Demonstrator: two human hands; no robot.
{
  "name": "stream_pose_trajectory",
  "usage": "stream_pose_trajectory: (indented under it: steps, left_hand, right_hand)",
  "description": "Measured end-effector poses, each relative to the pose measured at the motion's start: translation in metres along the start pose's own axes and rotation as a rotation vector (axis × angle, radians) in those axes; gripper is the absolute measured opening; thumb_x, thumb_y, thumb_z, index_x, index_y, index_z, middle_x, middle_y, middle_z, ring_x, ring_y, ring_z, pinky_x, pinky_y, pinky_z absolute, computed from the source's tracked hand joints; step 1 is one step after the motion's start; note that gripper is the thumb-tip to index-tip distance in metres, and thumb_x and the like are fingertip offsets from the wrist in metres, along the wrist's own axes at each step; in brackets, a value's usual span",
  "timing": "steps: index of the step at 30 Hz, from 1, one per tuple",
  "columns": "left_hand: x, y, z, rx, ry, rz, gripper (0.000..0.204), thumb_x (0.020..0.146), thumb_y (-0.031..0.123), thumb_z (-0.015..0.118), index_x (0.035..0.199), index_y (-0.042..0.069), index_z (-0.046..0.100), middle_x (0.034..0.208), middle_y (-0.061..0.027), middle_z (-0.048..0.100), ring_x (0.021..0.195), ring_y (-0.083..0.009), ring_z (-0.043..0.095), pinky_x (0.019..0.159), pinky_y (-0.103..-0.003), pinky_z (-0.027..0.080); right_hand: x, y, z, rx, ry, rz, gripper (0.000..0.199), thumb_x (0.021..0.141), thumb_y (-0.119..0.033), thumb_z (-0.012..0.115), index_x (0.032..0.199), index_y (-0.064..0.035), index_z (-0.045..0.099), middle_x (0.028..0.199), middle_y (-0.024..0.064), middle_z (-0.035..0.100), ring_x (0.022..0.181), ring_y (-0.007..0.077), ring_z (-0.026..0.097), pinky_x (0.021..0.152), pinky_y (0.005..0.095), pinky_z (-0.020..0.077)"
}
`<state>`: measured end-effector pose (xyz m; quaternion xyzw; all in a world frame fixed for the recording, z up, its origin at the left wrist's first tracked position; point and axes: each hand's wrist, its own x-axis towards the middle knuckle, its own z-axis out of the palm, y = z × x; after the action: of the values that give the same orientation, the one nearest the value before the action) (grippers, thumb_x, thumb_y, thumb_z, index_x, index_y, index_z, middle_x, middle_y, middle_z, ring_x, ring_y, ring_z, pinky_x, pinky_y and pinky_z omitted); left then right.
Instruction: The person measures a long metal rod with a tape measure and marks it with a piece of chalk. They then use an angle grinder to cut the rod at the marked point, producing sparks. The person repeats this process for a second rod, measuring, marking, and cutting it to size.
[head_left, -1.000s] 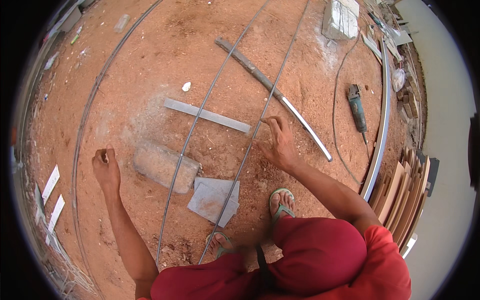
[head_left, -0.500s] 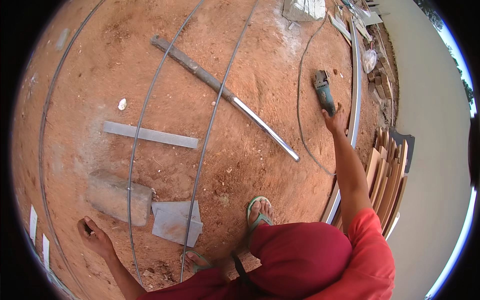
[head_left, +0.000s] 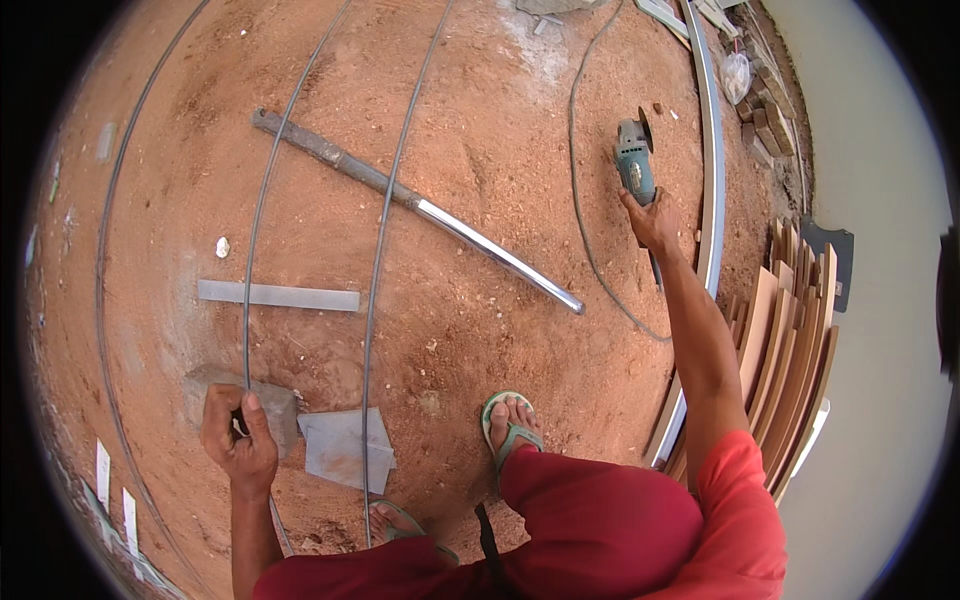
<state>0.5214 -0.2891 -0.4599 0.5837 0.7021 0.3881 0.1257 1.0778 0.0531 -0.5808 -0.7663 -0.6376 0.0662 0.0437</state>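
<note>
One grinder (head_left: 633,172) sits in the right hand (head_left: 657,220) toward the right edge of the dirt ground (head_left: 480,350), its back end hidden by that closed grip. The left hand (head_left: 240,432), loosely curled, covers part of one block (head_left: 287,405) and one of two rods (head_left: 374,280) crossing one pipe (head_left: 340,161); whether it touches either, I can't tell.

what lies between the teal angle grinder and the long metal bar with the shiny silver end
A thin, dark, curved cable, lying on reddish soil, runs between the teal angle grinder and the metal bar in the head view.
</note>
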Motion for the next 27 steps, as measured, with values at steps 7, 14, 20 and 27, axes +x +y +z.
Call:
stream_pose_trajectory:
  steps: [7, 14, 20, 27]
  left_hand:
    - [0.061, 0.079, 0.166, -0.059, -0.803, 0.507, 0.026, 0.09, 0.007, 0.071, 0.115, 0.001, 0.066, 0.115, -0.0177, 0.064, 0.103, -0.0343, 0.068, 0.086, -0.043, 0.055]
    - [0.056, 0.094, 0.293, 0.315, -0.838, 0.518, 0.061, 0.104, 0.052, 0.047, 0.142, 0.006, 0.058, 0.146, -0.0188, 0.054, 0.144, -0.033, 0.044, 0.125, -0.062, 0.016]
    - [0.031, 0.078, 0.265, 0.252, -0.936, 0.449, 0.056, 0.105, 0.048, 0.047, 0.13, 0.004, 0.068, 0.146, -0.0201, 0.054, 0.145, -0.0349, 0.042, 0.126, -0.06, 0.013]
    - [0.039, 0.15, 0.167, -0.773, -0.717, 0.13, 0.081, 0.099, 0.071, 0.048, 0.121, -0.004, 0.069, 0.123, -0.0244, 0.064, 0.123, -0.035, 0.061, 0.102, -0.047, 0.051]
  right_hand:
    - [-0.13, -0.057, -0.106, 0.564, -0.054, 0.034, 0.065, 0.084, -0.062, 0.071, 0.089, 0.0024, 0.069, 0.07, 0.0128, 0.064, 0.065, 0.0235, 0.064, 0.065, 0.0421, 0.0522]
    - [-0.208, -0.112, -0.196, 0.497, 0.177, -0.181, 0.068, 0.085, -0.06, 0.071, 0.106, 0.0047, 0.07, 0.074, 0.0146, 0.067, 0.067, 0.0249, 0.065, 0.068, 0.0422, 0.0539]
    - [-0.239, -0.128, -0.262, 0.634, 0.264, -0.207, 0.073, 0.087, -0.065, 0.07, 0.1, 0.0064, 0.066, 0.079, 0.0173, 0.065, 0.07, 0.024, 0.066, 0.067, 0.0432, 0.0547]
    - [-0.279, -0.164, -0.247, 1.165, 0.025, -0.142, 0.056, 0.098, -0.053, 0.066, 0.112, 0.0021, 0.063, 0.081, 0.0057, 0.066, 0.066, 0.0117, 0.065, 0.059, 0.0274, 0.0535]
